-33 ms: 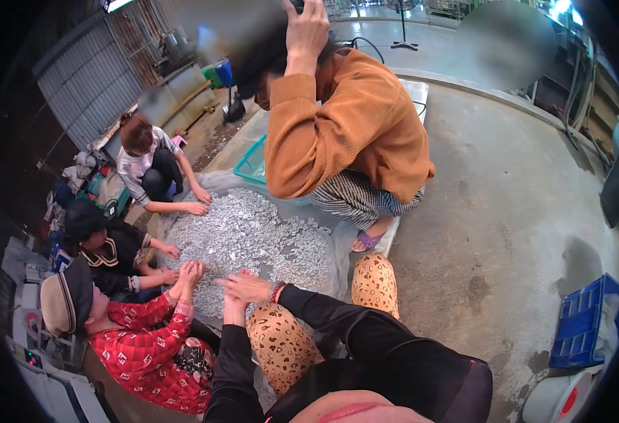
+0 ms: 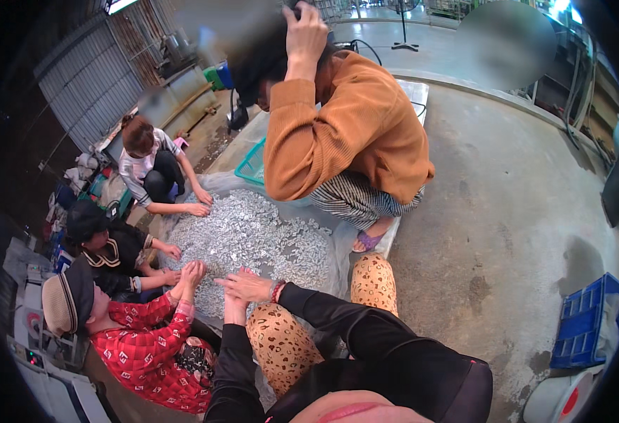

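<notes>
My two hands meet over the near edge of a wide spread of small silvery metal pieces (image 2: 253, 229) lying on a clear plastic sheet (image 2: 341, 247). My right hand (image 2: 249, 287), with a red beaded bracelet at the wrist, reaches leftward across my left hand, its fingers stretched out. Nothing shows in it. Below it, my left hand (image 2: 235, 309) points upward and is largely covered by the right, so its grip is hidden. The pieces are too small to make out in kind.
Three people squat along the left, hands at the pieces; the nearest wears a red patterned jacket (image 2: 140, 345). Across from me squats a person in an orange-brown top (image 2: 359, 120), a hand raised to the head. A teal basket (image 2: 251, 163) stands behind; a blue crate (image 2: 584, 321) sits far right.
</notes>
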The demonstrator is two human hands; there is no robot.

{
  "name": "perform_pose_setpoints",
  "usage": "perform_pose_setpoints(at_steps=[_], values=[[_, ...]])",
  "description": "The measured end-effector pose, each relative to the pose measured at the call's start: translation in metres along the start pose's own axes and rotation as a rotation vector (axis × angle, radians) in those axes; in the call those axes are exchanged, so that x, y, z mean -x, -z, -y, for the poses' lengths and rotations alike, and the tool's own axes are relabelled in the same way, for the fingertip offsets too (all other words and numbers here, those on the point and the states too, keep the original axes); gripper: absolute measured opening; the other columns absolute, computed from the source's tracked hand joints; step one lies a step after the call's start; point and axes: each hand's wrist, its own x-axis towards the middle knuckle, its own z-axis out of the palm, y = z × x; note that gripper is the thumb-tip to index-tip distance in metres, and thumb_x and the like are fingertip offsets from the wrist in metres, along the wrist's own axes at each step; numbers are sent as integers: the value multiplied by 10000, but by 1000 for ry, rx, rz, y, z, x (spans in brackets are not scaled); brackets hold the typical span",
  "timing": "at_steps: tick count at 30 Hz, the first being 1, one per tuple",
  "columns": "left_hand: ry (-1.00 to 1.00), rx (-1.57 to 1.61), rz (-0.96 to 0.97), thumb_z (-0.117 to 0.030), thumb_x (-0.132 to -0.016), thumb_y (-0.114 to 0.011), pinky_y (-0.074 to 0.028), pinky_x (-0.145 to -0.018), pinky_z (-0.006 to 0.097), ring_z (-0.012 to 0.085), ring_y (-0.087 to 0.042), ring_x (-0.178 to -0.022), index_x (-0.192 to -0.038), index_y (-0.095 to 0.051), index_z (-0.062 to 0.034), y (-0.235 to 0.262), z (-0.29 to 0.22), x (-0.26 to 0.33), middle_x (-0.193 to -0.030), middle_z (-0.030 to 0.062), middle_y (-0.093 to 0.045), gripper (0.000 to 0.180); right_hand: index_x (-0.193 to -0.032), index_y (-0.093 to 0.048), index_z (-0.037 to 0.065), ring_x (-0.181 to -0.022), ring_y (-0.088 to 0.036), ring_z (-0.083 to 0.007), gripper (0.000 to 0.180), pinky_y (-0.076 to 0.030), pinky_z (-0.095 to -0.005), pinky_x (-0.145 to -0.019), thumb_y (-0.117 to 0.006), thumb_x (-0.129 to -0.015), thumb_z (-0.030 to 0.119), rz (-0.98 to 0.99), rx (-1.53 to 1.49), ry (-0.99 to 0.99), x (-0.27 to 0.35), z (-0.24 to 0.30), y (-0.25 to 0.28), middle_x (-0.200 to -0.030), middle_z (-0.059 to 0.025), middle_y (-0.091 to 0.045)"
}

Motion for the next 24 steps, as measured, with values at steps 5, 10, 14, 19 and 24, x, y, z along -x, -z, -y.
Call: perform_pose_setpoints(at_steps=[5,10,14,19,24], values=[[-31,410,-199,-224,-909,-412,-499,-741,307,199,-538,-979,-1112,-497,-22,-33,-7,-1,-1066,129,-549,298,-1288,-359,69,-921,-484,-258,436,-369,-389,-843,-433,-883,212,-38,-13,-43,-21,22,70,-977,-125,-513],[409,993,-187,-80,-850,-539,-415,-470,187,124,-482,-604,-949,-485,-23,-6,-15,-12,-765,58,-519,127,-1266,-396,49,-911,-483,-279,389,-375,-380,-829,-415,-895,163,-200,-132,-148,-37,17,95,-943,-143,-515],[418,1086,-275,-52,-856,-518,-364,-430,185,111,-436,-582,-965,-490,-7,-8,-18,-6,-692,53,-445,121,-1235,-434,44,-848,-486,-280,370,-385,-365,-792,-457,-871,105,-333,-177,-115,-39,29,127,-883,-129,-510],[383,1094,-235,-44,-835,-536,-365,-431,179,115,-441,-600,-972,-532,-27,23,-12,-17,-689,38,-457,138,-1162,-490,51,-786,-450,-258,396,-388,-357,-732,-550,-772,77,-326,106,116,-48,47,208,-814,-96,-472],[304,1050,-228,-43,-822,-549,-368,-431,173,114,-451,-610,-987,-557,-38,31,-4,-25,-681,28,-454,165,-1028,-546,67,-735,-431,-234,361,-379,-337,-652,-636,-679,84,-297,371,258,-63,53,292,-733,-64,-422]])
